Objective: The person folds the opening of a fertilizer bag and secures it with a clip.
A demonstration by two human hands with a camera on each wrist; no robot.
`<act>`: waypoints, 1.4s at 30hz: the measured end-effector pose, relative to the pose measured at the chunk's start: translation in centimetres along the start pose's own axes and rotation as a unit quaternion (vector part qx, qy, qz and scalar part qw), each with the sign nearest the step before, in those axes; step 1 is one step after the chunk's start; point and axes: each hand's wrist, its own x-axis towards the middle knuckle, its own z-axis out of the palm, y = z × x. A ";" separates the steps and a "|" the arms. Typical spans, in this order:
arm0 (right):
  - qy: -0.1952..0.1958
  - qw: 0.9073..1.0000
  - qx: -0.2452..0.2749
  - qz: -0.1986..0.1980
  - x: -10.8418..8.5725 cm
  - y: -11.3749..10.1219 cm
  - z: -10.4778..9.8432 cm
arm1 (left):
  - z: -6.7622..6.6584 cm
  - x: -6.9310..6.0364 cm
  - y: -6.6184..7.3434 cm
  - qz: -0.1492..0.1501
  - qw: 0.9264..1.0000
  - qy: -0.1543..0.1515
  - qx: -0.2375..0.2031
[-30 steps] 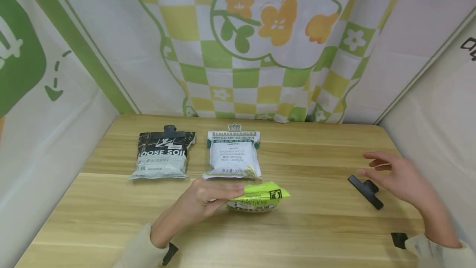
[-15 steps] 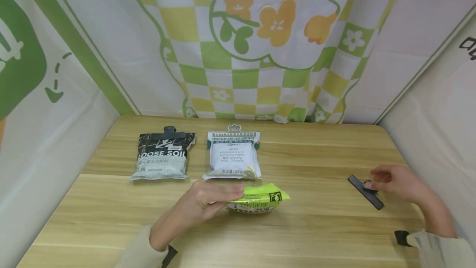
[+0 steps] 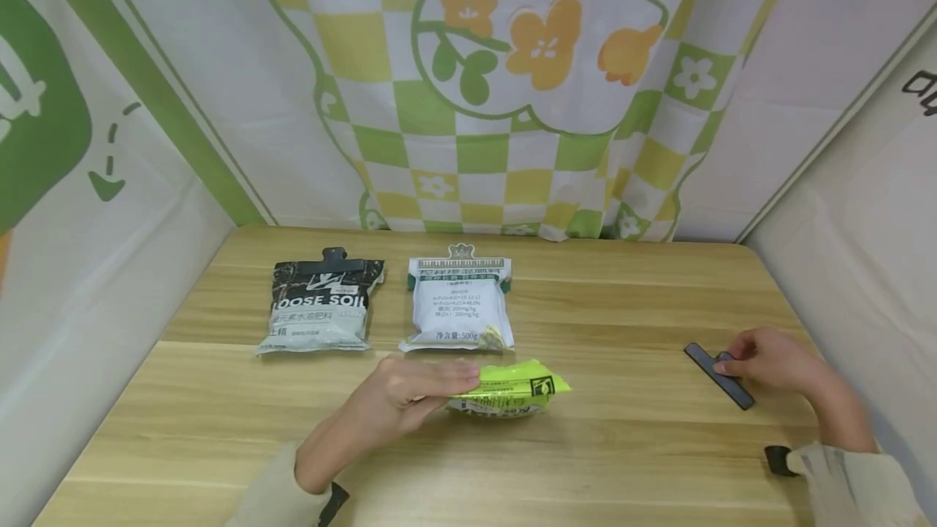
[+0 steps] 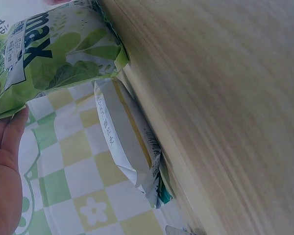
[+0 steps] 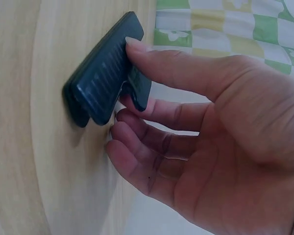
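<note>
Near the middle of the table, my left hand [image 3: 395, 398] pinches the folded top of a bright green bag [image 3: 523, 385], which stands on its base. In the left wrist view the bag [image 4: 63, 49] shows green leaf prints and dark lettering, and my fingers hold its edge. Toward the right side, my right hand [image 3: 783, 364] pinches the handle of a long black bag clip [image 3: 706, 363] lying on the wood. Up close in the right wrist view, the thumb presses on the clip [image 5: 100, 78] and the index finger lies behind its handle.
Behind the green bag lie two more bags: a black-and-grey one [image 3: 318, 320] closed with a black clip [image 3: 333, 260], and a white one [image 3: 461, 311] with a patterned clip [image 3: 461, 257]. A checkered curtain [image 3: 512, 161] hangs past the table's [image 3: 622, 470] far edge.
My right hand has come down and left onto the black clip and now pinches its handle. The left hand and the green bag have stayed in place.
</note>
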 end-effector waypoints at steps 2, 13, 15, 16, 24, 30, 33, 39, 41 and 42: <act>-0.005 1.000 0.005 0.000 0.0 -0.2 0.0 | 0.0 0.0 0.0 0.000 1.000 0.000 -0.001; -0.015 0.999 0.039 0.017 -0.5 -1.9 0.2 | 0.0 0.1 -0.2 0.005 1.000 0.001 0.000; -0.011 0.999 0.047 0.011 -0.6 -2.2 0.2 | 0.0 0.1 -0.1 0.004 1.000 0.001 0.001; -0.010 0.999 0.048 0.007 -0.6 -2.3 0.2 | 0.0 0.1 -0.1 0.004 1.000 0.001 0.002; 0.007 0.997 0.069 -0.029 -0.8 -4.1 0.1 | 0.0 0.0 -0.1 0.000 1.000 -0.001 0.008; 0.044 0.995 0.078 -0.052 -1.1 -6.6 -0.5 | 0.0 0.0 -0.2 0.002 1.000 0.000 0.007; 0.073 0.994 0.043 -0.069 -1.4 -8.0 -0.8 | 0.0 0.0 -0.2 0.004 1.000 0.001 0.007; 0.083 0.990 0.055 -0.101 -2.1 -10.9 -0.9 | 0.0 -0.1 -0.2 0.005 1.000 0.001 0.008; 0.094 0.987 0.060 -0.116 -2.3 -11.7 -0.9 | 0.0 -0.1 -0.2 0.004 1.000 -0.001 0.008; 0.103 0.985 0.058 -0.125 -2.5 -12.2 -0.9 | 0.0 -0.1 -0.1 0.004 1.000 -0.001 0.009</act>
